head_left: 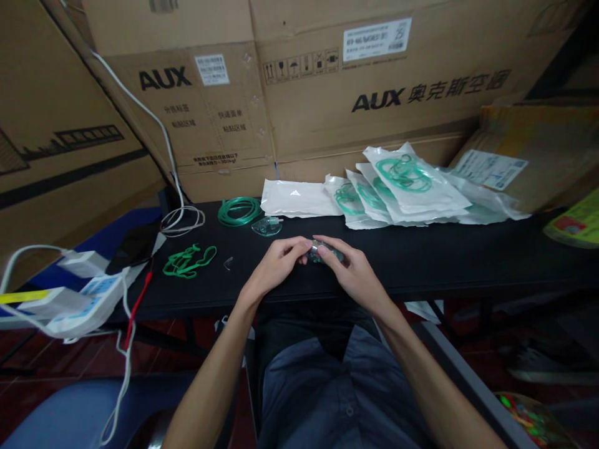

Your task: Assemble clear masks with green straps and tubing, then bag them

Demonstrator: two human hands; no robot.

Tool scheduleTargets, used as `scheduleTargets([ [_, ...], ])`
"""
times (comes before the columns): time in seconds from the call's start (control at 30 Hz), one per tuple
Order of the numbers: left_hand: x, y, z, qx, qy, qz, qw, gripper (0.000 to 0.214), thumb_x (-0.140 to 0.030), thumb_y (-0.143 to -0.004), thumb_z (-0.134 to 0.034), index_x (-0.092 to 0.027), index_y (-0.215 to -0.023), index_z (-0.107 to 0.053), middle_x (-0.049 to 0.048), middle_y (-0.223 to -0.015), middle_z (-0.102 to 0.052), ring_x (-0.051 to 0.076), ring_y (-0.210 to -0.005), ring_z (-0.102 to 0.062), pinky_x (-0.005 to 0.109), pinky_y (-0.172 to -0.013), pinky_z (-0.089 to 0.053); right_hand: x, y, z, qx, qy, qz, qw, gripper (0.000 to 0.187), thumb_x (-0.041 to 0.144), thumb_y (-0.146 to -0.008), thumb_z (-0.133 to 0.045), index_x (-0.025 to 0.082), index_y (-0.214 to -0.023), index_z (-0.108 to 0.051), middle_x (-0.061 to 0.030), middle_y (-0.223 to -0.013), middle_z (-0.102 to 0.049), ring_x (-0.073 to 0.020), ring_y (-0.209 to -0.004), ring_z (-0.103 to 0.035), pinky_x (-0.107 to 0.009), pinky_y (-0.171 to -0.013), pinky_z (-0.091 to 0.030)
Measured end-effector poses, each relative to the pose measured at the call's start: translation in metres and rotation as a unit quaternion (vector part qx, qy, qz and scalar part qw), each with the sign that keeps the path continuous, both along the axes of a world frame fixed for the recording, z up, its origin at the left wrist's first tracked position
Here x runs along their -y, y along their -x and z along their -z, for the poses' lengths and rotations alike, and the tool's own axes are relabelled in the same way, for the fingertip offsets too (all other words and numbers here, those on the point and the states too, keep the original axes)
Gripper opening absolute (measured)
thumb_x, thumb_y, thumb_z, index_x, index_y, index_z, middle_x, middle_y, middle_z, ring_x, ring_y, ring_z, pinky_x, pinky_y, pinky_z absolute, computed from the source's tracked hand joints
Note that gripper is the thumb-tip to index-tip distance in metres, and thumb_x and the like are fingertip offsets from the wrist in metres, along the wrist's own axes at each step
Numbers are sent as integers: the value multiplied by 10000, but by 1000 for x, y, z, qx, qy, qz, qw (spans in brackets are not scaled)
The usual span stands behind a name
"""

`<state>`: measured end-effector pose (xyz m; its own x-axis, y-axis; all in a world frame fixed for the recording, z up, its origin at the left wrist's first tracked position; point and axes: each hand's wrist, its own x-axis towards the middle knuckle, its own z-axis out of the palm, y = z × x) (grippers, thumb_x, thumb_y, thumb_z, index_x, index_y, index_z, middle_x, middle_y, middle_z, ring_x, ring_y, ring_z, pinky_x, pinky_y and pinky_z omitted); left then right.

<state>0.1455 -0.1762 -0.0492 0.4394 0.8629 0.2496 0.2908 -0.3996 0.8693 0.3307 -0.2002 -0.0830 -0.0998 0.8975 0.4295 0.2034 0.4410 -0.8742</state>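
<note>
Both hands meet over the front part of the black table, closed on a small clear greenish mask [319,255] with a shiny silvery strip. My left hand [286,259] pinches its left side. My right hand [345,265] grips the other side, thumb on top; the fingers cover much of the mask. Just beyond my left hand lies another clear mask [267,226] with a short connector. A coil of green tubing [239,211] rests behind it. Further left are a tangled green strap [189,260] and a tiny clear bent piece [228,263].
White packets with green tubing [405,178] are stacked at the back right, beside a flat white packet [299,198]. Large cardboard boxes [309,93] stand behind the table [449,255]. A power strip [87,305] with white cables and a dark phone-like object [135,246] occupy the left end.
</note>
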Motion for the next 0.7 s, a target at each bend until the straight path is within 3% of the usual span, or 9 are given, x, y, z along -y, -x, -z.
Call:
scheduleTargets([
  [0.43,-2,-1,2,26,35,-20,999,233,-291,-856,-540,-147,-862,-723,5,-735,-649,160,-708,-571,267,-712,-455,-3,-1,9,-27,9,9,1000,308,373,-897,-692,199,-1142,-761,-89,-1175,-774,-261,-1089,-717,-392,-977,-550],
  [0.57,-2,0,4,24,8,-21,999,232,-276,-879,-559,-149,-904,-751,18,-830,-705,163,-781,-592,261,-770,-457,-4,0,9,-26,4,28,999,297,360,-891,-698,212,-1140,-763,-85,-1166,-775,-264,-1073,-720,-400,-982,-545],
  [0.7,-5,2,9,27,-7,-16,999,256,-322,-928,-567,-144,-973,-745,16,-840,-689,149,-758,-574,246,-731,-447,-5,2,9,-25,-1,46,999,327,362,-900,-686,215,-1187,-744,-94,-1214,-757,-271,-1111,-706,-407,-1007,-527],
])
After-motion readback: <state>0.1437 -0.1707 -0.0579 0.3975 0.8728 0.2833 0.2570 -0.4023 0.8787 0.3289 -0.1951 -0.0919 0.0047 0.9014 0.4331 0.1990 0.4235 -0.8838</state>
